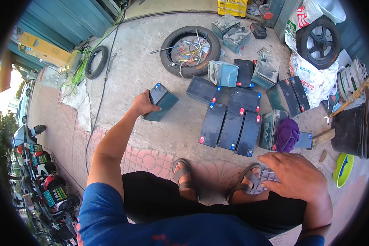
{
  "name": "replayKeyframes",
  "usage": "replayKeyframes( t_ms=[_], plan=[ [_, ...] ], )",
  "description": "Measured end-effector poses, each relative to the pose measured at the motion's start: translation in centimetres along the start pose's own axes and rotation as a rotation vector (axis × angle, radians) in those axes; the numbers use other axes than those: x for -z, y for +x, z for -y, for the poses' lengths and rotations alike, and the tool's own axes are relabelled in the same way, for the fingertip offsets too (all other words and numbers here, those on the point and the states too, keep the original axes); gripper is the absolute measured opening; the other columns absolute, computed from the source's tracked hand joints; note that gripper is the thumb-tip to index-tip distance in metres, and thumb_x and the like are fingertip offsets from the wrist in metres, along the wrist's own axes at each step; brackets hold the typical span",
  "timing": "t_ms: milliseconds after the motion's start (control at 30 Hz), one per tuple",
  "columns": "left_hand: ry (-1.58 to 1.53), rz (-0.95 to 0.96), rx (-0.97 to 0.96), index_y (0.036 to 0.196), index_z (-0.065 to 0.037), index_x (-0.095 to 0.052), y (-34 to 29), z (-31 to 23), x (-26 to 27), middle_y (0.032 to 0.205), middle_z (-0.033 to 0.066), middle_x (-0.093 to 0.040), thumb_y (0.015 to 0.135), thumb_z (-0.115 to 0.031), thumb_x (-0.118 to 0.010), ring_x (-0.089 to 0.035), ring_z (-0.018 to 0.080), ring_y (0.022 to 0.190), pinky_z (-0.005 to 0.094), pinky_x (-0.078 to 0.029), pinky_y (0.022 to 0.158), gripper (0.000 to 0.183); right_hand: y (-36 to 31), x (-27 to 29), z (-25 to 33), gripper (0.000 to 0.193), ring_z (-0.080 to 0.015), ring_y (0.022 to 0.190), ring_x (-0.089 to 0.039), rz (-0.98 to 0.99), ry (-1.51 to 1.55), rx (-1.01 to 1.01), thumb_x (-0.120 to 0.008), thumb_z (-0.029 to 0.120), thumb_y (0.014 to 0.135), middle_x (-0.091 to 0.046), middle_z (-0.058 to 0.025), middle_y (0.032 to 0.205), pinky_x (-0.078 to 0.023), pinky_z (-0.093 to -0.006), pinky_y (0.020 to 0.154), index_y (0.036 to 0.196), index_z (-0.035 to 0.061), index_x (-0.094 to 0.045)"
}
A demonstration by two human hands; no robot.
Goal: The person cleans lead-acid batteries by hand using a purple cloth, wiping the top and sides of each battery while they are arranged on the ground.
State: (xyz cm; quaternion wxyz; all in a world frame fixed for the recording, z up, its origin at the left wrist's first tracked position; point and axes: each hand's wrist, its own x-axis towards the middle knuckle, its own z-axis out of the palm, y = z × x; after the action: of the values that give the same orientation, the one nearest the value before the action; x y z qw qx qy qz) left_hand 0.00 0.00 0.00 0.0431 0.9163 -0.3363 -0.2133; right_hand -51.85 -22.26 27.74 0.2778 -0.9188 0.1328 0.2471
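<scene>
My left hand (144, 103) grips the end of a dark battery with green sides (165, 107), its top tilted, left of the other batteries. My right hand (293, 174) hovers near my right knee with nothing visible in it, thumb and fingers apart. Just beyond it lies a bunched purple cloth (288, 134) against an upright green battery (270, 129). In front of my feet, several dark batteries with red and blue terminals, such as this one (212, 124), lie close together on the concrete. Another dark battery (203, 89) lies nearest to the held one.
Farther off, a tire (167, 52) rings a tangle of wires and tools. Dusty batteries (236, 38) and a red cordless drill (259, 29) stand at the back. On the right are a wheel (319, 42), a black bucket (349, 133) and a green bowl (343, 170). A black cable (101, 99) crosses the left side.
</scene>
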Motion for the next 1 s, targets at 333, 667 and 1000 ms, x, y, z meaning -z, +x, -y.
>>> replayKeyframes(
  t_ms=[333,667,1000],
  plan=[
    [-1.03,0.157,0.395,0.133,0.012,-0.06,-5.4,-2.1,-2.2,0.116,0.0219,-0.076,0.073,-0.022,-0.1,-0.078,0.0279,0.098,0.0403,-0.065,0.087,0.08,-0.7,-0.6,0.6,0.054,-0.0411,0.119,-0.069,-0.033,-0.023,0.037,-0.073,0.035,0.1,-0.072,-0.0229,0.126,-0.056,-0.0489,0.1,0.138,-0.0003,-0.059],
    [-0.476,0.037,0.016,0.134,0.006,-0.06,-12.9,-1.1,-5.3,0.118,0.0209,-0.076,0.067,-0.041,-0.101,-0.074,0.0293,0.11,0.0405,-0.058,0.1,0.091,-1.1,-0.9,-0.2,0.055,-0.0412,0.117,-0.07,-0.019,0.002,0.013,-0.075,0.032,0.097,-0.073,-0.021,0.124,-0.056,-0.0484,0.099,0.138,0.0008,-0.059],
    [-1.096,0.13,0.241,0.149,0.013,-0.053,-11.0,6.2,-8.9,0.133,0.0215,-0.071,0.091,-0.038,-0.088,-0.072,0.0298,0.115,0.0424,-0.061,0.098,0.085,-2.3,-1.5,-2.7,0.058,-0.0421,0.116,-0.07,0.003,0.055,-0.079,-0.079,0.03,0.093,-0.073,-0.0202,0.124,-0.056,-0.0484,0.099,0.14,0.0021,-0.06]
  ],
)
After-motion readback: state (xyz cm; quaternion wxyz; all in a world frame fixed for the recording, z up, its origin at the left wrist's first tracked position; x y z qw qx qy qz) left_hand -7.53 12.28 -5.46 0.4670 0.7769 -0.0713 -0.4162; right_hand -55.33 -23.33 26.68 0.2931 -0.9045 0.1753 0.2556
